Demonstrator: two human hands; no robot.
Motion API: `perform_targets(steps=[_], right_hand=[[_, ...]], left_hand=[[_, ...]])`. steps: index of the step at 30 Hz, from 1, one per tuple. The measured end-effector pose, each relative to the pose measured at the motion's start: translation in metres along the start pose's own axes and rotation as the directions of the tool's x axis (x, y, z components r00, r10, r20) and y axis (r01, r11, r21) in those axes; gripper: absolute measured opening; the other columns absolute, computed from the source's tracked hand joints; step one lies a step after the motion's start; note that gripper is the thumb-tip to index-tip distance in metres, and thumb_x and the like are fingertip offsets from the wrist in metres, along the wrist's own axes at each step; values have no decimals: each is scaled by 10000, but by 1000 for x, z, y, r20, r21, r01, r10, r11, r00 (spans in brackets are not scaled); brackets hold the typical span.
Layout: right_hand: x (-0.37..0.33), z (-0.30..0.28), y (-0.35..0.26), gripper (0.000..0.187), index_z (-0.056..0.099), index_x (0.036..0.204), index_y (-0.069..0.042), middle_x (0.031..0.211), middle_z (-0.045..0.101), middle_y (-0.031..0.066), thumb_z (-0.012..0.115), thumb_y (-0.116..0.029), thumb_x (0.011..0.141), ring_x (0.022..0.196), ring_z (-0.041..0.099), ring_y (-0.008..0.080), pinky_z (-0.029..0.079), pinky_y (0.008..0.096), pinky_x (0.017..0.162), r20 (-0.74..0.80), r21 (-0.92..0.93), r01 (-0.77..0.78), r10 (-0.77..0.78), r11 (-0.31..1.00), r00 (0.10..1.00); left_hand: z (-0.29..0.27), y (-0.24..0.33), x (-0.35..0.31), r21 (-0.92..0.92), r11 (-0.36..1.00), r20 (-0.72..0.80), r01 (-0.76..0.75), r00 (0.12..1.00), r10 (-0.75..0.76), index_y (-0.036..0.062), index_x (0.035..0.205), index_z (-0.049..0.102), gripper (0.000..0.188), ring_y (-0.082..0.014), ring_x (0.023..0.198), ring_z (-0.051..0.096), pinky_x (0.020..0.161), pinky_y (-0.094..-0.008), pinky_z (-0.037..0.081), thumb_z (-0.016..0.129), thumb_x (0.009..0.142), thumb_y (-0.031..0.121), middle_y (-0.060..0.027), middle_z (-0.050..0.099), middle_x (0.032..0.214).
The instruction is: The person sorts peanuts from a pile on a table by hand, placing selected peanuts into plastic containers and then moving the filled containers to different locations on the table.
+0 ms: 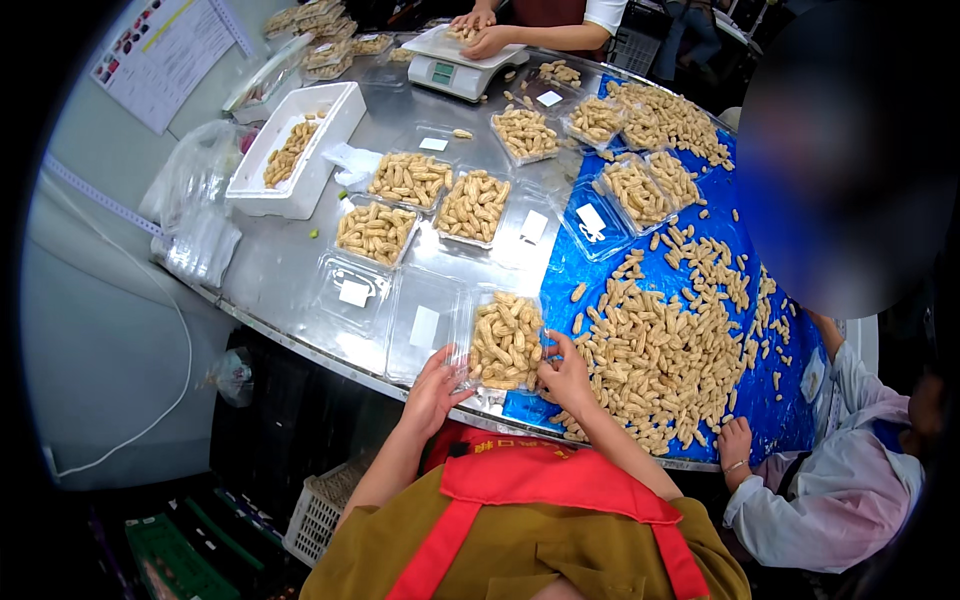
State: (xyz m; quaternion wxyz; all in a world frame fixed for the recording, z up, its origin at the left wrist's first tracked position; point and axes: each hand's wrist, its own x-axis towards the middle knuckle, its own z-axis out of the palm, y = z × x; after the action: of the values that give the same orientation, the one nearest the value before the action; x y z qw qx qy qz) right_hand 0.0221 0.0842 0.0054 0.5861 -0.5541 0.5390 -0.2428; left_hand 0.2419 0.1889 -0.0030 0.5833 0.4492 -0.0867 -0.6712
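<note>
In front of me, an open clear plastic clamshell box (507,342) is filled with unshelled peanuts. Its see-through lid (425,328), bearing a white label, lies folded out to the left. My left hand (430,396) grips the box's near left edge by the hinge, thumb below and fingers along the side. At the right wall, my right hand (566,376) pinches the rim between thumb and fingers. More filled open boxes stand just beyond: one with peanuts (376,232), another (474,207) and a third (411,179).
Loose peanuts (655,350) are heaped on a blue sheet (590,270) at right. A white foam box (297,150) and plastic bags (195,200) sit at left. Across the metal table, a person's hands (480,35) are at a scale (462,65). Another person's hand (735,445) rests at the right edge.
</note>
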Motion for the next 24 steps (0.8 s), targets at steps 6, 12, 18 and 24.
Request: perform_targets(steps=[6, 12, 18, 24], right_hand=[[32, -8, -6, 557, 400, 1344, -9, 1006, 556, 99, 577, -14, 817, 644, 586, 125, 462, 281, 527, 10, -177, 103, -102, 979, 995], [41, -12, -16, 591, 381, 1390, -37, 1037, 531, 110, 572, -55, 831, 681, 587, 153, 485, 327, 575, 23, -107, -4, 7, 994, 1000], [57, -22, -30, 576, 401, 1375, -37, 1031, 529, 113, 579, -51, 827, 702, 574, 151, 490, 304, 589, -8, -88, 46, -47, 995, 999], [72, -30, -68, 550, 417, 1364, -44, 1065, 549, 121, 575, -59, 837, 658, 589, 131, 436, 241, 473, 20, 88, 82, -84, 993, 996]], left_hand=[[2, 15, 19, -49, 996, 22, -71, 997, 72, 67, 1408, 288, 522, -297, 1206, 484, 968, -483, 465, 462, 916, 75, -181, 421, 1331], [7, 14, 37, -10, 998, 58, -57, 997, 58, 103, 1401, 293, 549, -291, 1194, 501, 969, -483, 461, 480, 888, 52, -155, 445, 1338], [19, 27, 55, -91, 992, 137, -84, 986, 96, 149, 1416, 291, 569, -271, 1140, 528, 962, -509, 450, 490, 894, 39, -114, 495, 1279], [24, 62, 77, -241, 970, 256, -31, 962, 95, 132, 1453, 276, 581, -291, 1170, 526, 967, -496, 444, 467, 909, 60, -131, 452, 1357]])
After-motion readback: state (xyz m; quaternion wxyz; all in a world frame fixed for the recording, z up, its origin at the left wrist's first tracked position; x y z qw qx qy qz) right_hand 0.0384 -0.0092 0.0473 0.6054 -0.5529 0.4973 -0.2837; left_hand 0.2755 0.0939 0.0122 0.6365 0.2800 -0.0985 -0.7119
